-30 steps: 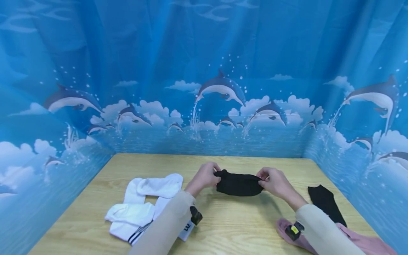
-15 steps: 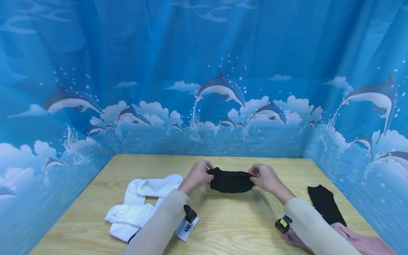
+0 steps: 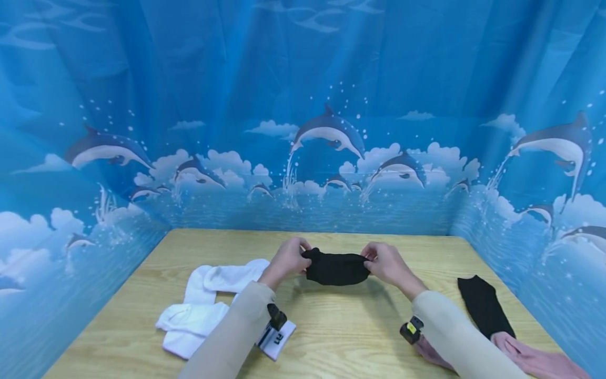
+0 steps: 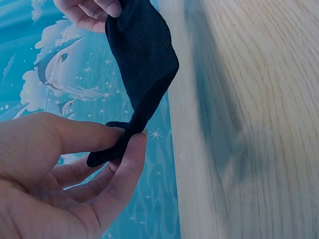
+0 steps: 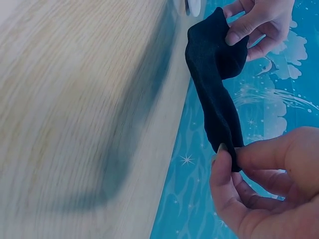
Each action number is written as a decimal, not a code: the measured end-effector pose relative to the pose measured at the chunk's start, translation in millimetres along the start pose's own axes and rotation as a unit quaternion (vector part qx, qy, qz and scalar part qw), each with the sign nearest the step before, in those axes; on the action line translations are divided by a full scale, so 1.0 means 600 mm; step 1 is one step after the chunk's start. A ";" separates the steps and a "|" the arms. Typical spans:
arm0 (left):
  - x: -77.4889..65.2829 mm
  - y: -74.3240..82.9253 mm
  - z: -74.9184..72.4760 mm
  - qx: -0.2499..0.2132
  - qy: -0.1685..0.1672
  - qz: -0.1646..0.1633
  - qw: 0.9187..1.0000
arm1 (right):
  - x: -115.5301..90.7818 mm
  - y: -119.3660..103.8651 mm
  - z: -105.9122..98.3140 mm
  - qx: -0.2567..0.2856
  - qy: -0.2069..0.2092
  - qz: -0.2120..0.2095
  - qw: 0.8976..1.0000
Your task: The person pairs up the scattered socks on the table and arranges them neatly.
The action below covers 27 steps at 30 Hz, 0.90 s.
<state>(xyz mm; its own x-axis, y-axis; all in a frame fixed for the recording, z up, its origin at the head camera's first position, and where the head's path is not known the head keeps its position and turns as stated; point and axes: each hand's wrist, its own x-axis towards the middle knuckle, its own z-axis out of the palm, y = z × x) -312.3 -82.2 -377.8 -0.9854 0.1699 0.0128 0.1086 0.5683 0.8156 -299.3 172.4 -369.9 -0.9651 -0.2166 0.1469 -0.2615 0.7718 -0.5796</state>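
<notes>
A black sock (image 3: 337, 269) is stretched sideways between my two hands, held above the wooden table. My left hand (image 3: 287, 261) pinches its left end between thumb and fingers. The other end is pinched by my right hand (image 3: 389, 265). In the left wrist view the black sock (image 4: 142, 55) narrows and twists where the left thumb and fingers grip it. The right wrist view has the sock (image 5: 212, 84) folded over at its far end, near the left hand (image 5: 264, 25), with its near end between the right thumb and fingers.
White socks (image 3: 194, 318) lie on the table (image 3: 350, 337) at the left, partly behind my left sleeve. A striped white cuff (image 3: 276, 339) with dark lettering shows beside it. Another black sock (image 3: 484, 305) and pink socks (image 3: 539, 358) lie at the right. A dolphin-print curtain (image 3: 303, 205) surrounds the table.
Both hands have moved left and slightly toward the back, carrying the stretched black sock with them. More of the striped cuff shows beside the left sleeve. The grip looks the same.
</notes>
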 end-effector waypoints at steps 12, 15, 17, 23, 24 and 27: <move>0.000 -0.008 -0.007 0.012 0.013 -0.017 1.000 | 0.017 -0.002 0.020 -0.019 0.000 -0.014 1.000; -0.002 -0.009 -0.010 0.015 0.014 -0.025 0.999 | 0.018 -0.003 0.024 -0.023 0.000 -0.024 0.999; -0.002 -0.011 -0.011 0.016 0.015 -0.025 0.999 | 0.020 -0.003 0.027 -0.025 -0.001 -0.028 0.999; -0.003 -0.016 -0.013 0.021 0.011 -0.033 0.999 | 0.022 -0.003 0.038 -0.027 -0.008 -0.021 0.999; -0.003 -0.017 -0.013 0.022 0.008 -0.035 0.999 | 0.022 -0.003 0.040 -0.025 -0.010 -0.018 0.999; -0.002 -0.020 -0.014 0.027 -0.002 -0.041 0.999 | 0.023 -0.002 0.045 -0.025 -0.015 -0.013 1.000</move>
<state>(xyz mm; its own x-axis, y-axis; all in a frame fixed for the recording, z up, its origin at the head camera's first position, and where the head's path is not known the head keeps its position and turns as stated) -313.4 -95.9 -382.6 -0.9908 0.1233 -0.0552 0.0340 0.6229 0.7815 -311.9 152.3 -389.0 -0.9576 -0.2537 0.1364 -0.2867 0.7942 -0.5358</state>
